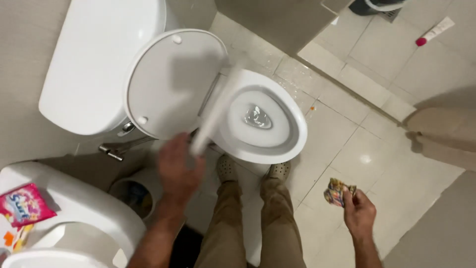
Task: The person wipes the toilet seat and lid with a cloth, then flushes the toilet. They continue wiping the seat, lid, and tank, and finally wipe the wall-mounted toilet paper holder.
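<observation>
the left hand (177,168) is closed around the lower end of a long white handle (214,115), blurred, which slants up across the near rim of the white ceramic toilet bowl (292,130); its upper end is too blurred to tell. the bowl is open, with its white round lid (168,82) raised against the white cistern (94,59). the right hand (358,212) is held out to the side over the pale tiled floor (347,144), pinching a small crumpled multicoloured sachet (338,191) between the fingers.

free floor lies to the right of the bowl, up to a beige step edge (342,82) that runs diagonally. on the left the space is narrow: a small round bin (134,191) stands between the toilet and a white rounded washbasin (84,208). on the edge of the basin lies a flat pink packet (24,203). far at the top right a white tube with pink cap (435,31) lies on the tiles. the person's two feet in beige shoes (228,166) stand just before the bowl.
</observation>
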